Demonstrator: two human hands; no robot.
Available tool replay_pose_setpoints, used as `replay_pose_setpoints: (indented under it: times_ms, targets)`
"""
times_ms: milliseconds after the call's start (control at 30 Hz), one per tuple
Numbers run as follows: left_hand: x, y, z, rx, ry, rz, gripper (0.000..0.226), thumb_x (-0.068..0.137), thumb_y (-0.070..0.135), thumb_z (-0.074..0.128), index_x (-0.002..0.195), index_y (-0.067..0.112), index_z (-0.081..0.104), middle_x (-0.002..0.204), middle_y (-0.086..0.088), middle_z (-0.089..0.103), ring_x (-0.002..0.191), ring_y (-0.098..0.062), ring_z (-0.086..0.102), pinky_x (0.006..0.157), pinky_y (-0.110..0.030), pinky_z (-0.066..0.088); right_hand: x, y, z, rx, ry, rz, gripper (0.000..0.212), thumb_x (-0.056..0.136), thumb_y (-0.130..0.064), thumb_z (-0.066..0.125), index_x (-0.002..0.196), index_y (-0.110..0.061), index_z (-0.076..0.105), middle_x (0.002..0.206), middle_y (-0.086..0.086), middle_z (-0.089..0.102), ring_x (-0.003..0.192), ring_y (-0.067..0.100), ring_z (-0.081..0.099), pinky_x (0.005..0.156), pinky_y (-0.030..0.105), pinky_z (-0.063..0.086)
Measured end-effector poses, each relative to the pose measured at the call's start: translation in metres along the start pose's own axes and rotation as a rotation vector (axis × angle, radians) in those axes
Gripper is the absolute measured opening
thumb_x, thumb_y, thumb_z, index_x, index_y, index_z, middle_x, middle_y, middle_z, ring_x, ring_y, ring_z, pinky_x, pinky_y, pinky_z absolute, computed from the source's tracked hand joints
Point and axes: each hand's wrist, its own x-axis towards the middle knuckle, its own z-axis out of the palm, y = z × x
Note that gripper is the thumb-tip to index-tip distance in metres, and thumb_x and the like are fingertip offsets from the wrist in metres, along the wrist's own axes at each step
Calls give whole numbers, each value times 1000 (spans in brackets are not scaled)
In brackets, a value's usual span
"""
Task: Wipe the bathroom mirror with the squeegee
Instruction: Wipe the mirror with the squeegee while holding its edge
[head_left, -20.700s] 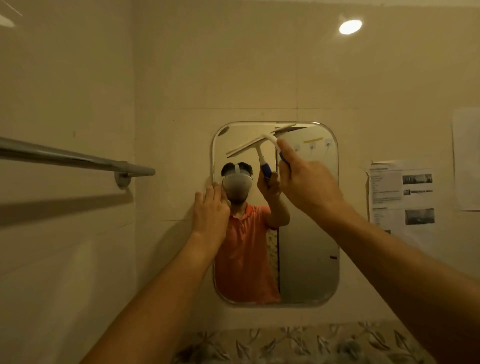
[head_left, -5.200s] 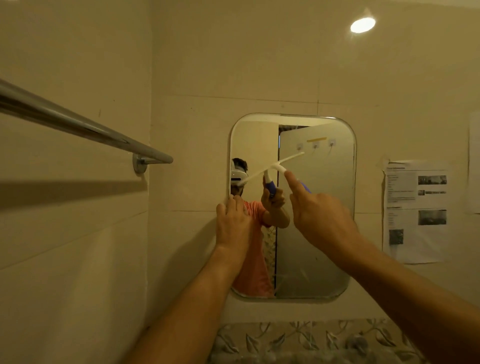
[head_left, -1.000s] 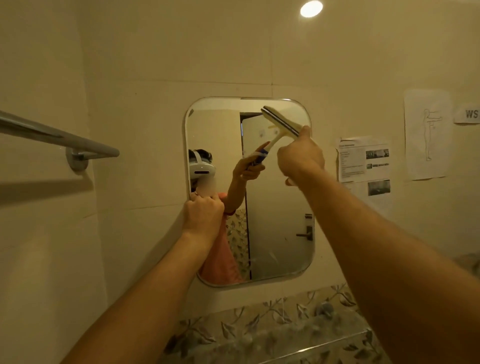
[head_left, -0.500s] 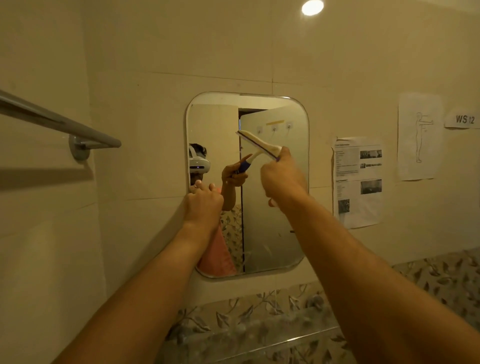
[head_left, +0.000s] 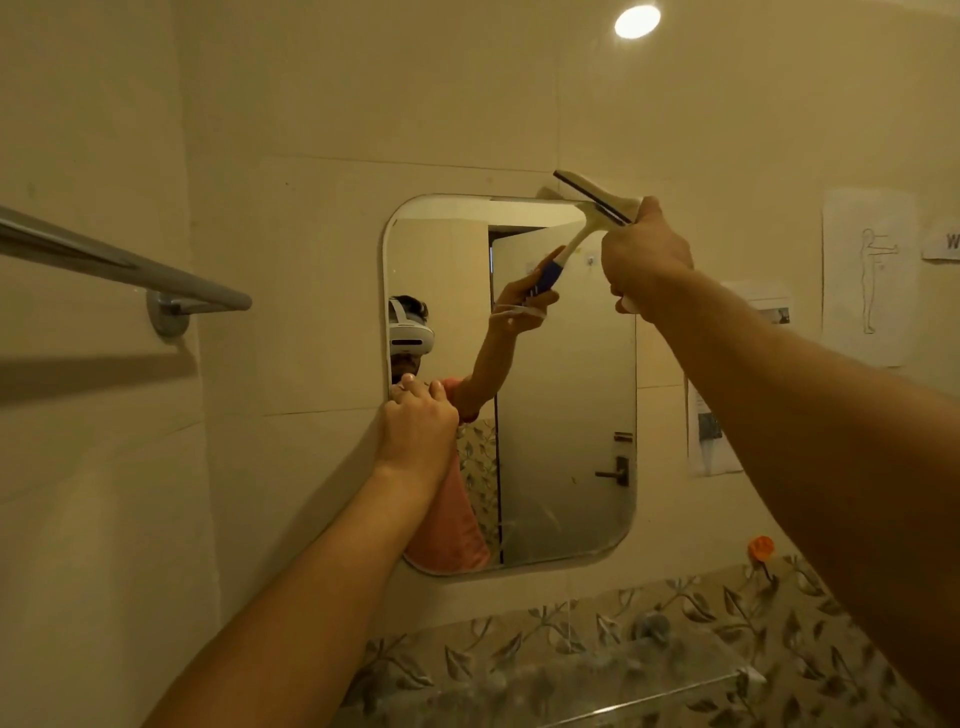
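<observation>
The mirror (head_left: 561, 389) hangs on the far wall as before. The left hand (head_left: 418, 423) remains at its left edge, fingers curled against the rim. The right hand (head_left: 647, 254) has risen from mid-glass, its fist closed round the squeegee (head_left: 597, 197), which now slants across the mirror's top right corner, its blade partly over the wall.

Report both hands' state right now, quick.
Left hand: at the left edge of the mirror; gripping or just pressing, cannot tell.
Right hand: closed around the squeegee.
</observation>
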Motion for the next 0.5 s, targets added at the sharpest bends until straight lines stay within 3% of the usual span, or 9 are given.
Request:
replay_pose_setpoints:
  times_ms: [167,300,500]
  targets:
    - [-1,0,-1,27,-17,-1,38,105,14,44,142,5,47,140,-30,51,122,-39,59,90,-38,55,-5,15,10,-19,-2,34,66,105,-21,45,160,-38,13,124,15,53,93,26,64,50,33,49]
    - [-1,-1,-4,0,-62,3,27,102,11,45,127,7,55,119,-21,61,104,-32,64,79,-35,54,-35,35,15,-103,-45,22,68,106,-21,44,161,-37,6,97,6,53,74,19,60,46,29,46]
    - [0,-1,-6,10,-82,5,30,102,15,51,130,7,54,124,-22,60,109,-33,64,82,-35,54,-81,60,43,-76,-57,85,73,106,-21,42,161,-39,-2,88,6,55,73,19,63,61,38,62]
